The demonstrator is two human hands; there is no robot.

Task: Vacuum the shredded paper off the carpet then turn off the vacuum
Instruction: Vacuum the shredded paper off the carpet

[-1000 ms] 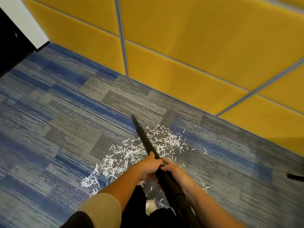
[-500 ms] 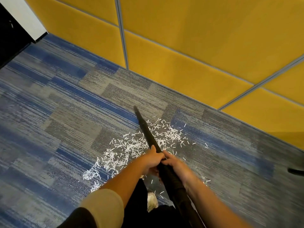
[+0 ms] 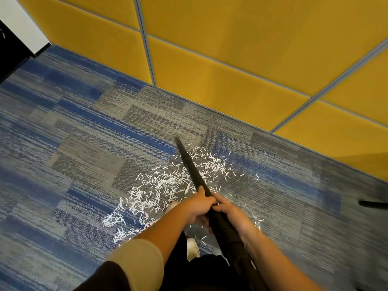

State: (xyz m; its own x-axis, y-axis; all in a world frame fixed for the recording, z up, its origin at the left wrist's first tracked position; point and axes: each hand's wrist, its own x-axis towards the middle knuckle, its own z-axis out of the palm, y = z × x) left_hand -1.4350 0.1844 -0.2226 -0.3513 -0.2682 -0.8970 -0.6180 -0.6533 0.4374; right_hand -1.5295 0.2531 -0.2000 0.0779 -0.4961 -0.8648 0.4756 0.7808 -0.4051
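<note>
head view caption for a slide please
Left hand and right hand grip a black vacuum wand over shredded paper on carpet.

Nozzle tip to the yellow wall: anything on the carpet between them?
In the head view, only bare carpet lies between the nozzle tip and the yellow wall; the shredded paper sits beside and behind the tip.

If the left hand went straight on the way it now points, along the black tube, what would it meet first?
Probably the carpet at the tip of the tube, at the far edge of the shredded paper. The left hand grips the tube, which slants down there; depth is unclear.
</note>
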